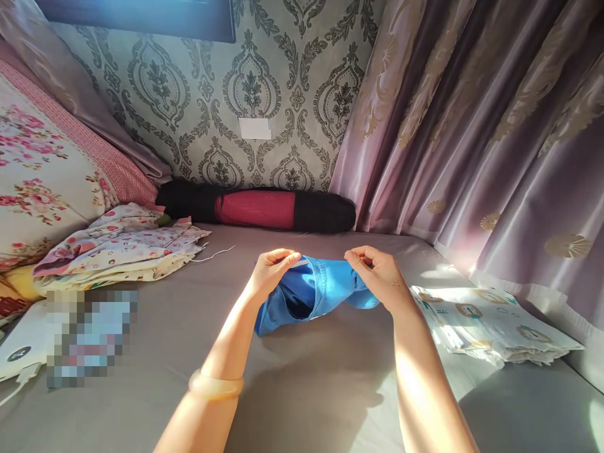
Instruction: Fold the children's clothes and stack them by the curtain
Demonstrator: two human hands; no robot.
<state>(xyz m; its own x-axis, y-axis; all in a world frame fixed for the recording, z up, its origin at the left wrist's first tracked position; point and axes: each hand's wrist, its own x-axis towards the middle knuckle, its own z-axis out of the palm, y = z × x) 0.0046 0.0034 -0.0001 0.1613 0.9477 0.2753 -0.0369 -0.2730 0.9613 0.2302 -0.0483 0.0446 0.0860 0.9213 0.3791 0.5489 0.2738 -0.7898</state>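
Observation:
A bright blue cloth garment hangs between my two hands, a little above the grey bed sheet. My left hand pinches its upper left edge between thumb and fingers. At the upper right edge, my right hand pinches the cloth the same way. An opening with a dark inside shows at the lower left of the garment, and its edge looks seamed. What kind of garment it is I cannot tell. A pale bangle circles my left forearm.
Folded printed cloths lie in a stack at right. At left are patterned clothes, a white device with a cable and a blurred-out flat object. A black and red roll bag lies against the wall; curtains hang at right.

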